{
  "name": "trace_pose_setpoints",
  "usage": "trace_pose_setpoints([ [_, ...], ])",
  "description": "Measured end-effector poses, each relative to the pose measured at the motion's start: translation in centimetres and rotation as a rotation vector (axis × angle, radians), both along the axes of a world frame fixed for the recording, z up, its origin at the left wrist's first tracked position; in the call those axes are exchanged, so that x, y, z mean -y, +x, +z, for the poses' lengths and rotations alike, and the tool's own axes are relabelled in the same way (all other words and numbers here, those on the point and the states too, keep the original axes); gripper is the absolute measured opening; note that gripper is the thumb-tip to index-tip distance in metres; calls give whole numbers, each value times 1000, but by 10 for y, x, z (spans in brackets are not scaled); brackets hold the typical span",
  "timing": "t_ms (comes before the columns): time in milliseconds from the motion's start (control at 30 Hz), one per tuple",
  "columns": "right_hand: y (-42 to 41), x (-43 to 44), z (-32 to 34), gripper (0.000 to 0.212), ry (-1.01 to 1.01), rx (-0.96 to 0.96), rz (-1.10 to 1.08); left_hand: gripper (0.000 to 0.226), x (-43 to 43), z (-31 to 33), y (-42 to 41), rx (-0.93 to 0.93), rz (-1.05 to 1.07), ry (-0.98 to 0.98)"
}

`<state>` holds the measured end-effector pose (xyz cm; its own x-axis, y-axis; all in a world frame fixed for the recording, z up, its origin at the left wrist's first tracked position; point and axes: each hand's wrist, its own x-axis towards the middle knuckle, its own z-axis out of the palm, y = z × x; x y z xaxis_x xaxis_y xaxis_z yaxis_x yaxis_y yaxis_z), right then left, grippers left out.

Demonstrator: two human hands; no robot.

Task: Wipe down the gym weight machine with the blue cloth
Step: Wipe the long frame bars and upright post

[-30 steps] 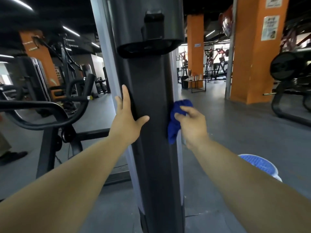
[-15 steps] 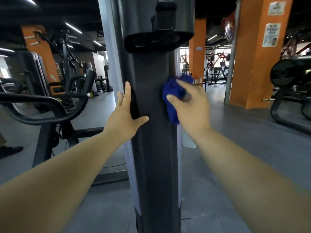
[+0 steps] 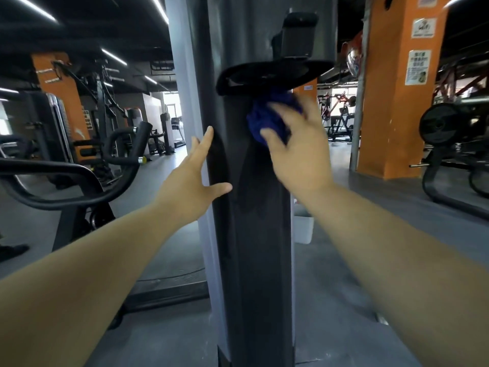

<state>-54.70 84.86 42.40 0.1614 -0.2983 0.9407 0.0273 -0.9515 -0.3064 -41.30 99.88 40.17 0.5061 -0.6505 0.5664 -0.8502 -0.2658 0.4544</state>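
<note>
A tall dark grey column of the weight machine (image 3: 254,234) fills the middle of the head view. A black collar (image 3: 270,75) rings it near the top. My right hand (image 3: 296,152) holds the bunched blue cloth (image 3: 267,120) against the column's right side, just under the collar; the hand is blurred by motion. My left hand (image 3: 193,178) lies flat on the column's left edge with fingers straight and thumb spread. A darker damp streak runs down the column below the cloth.
A black curved handlebar (image 3: 66,181) of another machine sticks out at the left. Orange pillars (image 3: 397,102) stand at the right, with a plate-loaded machine (image 3: 449,144) beyond. A pale bin (image 3: 304,229) sits on the grey floor just right of the column.
My right hand has slid the blue cloth up the column's right side to just under the black collar. My left hand has stayed flat on the left edge. The view has tilted up.
</note>
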Motion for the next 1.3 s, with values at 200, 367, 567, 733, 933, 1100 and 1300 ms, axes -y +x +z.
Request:
trace_pose_setpoints([
  [200,-2,-10,-69,48,-70,-193,-99,105,2,-1,1,19,-24,-6],
  [367,4,-5,-25,51,-332,-204,-200,106,4,-3,5,-23,-81,-13],
  [567,18,-6,-1,61,-430,-230,-280,108,0,-6,21,-35,-155,19],
  [733,5,0,-44,56,-512,-328,-228,106,-1,-8,18,-21,-151,12],
  [933,20,-3,23,62,-480,-153,-290,105,-4,-6,19,-32,-150,25],
  [1100,5,-4,-74,72,-610,-405,-194,102,-2,-4,16,-1,-121,44],
  [1300,16,-19,5,65,-449,-282,-228,105,-2,-5,17,0,-125,57],
])
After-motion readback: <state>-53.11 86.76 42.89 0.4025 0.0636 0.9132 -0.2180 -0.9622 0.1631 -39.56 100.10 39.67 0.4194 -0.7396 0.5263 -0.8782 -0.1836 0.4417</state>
